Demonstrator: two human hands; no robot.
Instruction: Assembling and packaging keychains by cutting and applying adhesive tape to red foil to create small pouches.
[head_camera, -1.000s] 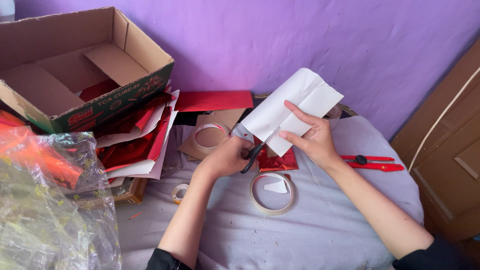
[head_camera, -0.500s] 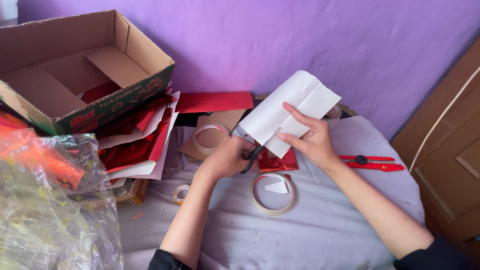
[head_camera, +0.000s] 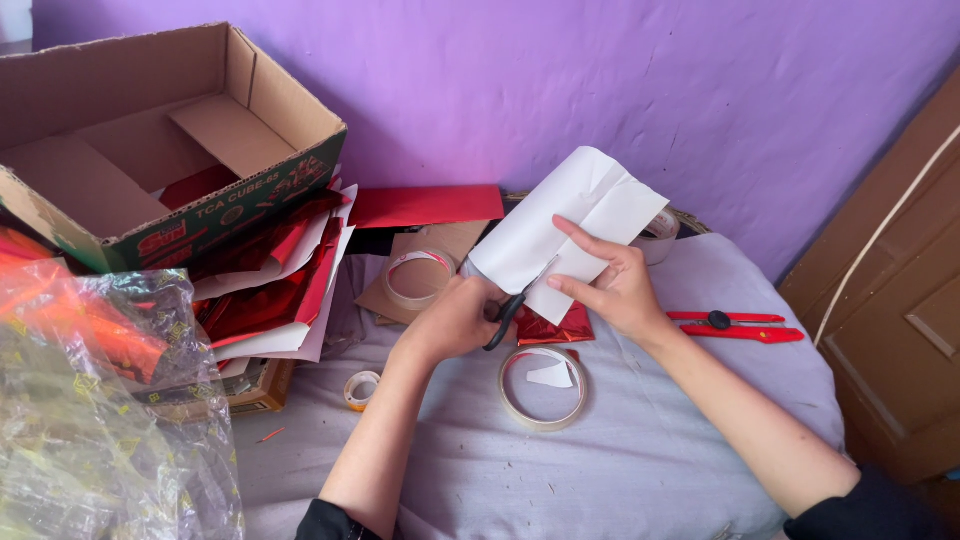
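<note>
Left hand (head_camera: 455, 320) fingers clamped on black-handled scissors (head_camera: 515, 305), blades in the folded white paper sheet (head_camera: 570, 225) held above the surface; right hand (head_camera: 615, 285) fingers pinch it. Risk: right fingertips near blades, unsupported sheet may skew the cut.

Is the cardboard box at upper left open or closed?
Open. The cardboard box has its top flaps turned up and out, and its brown inside with a loose cardboard piece and something red shows from above.
</note>
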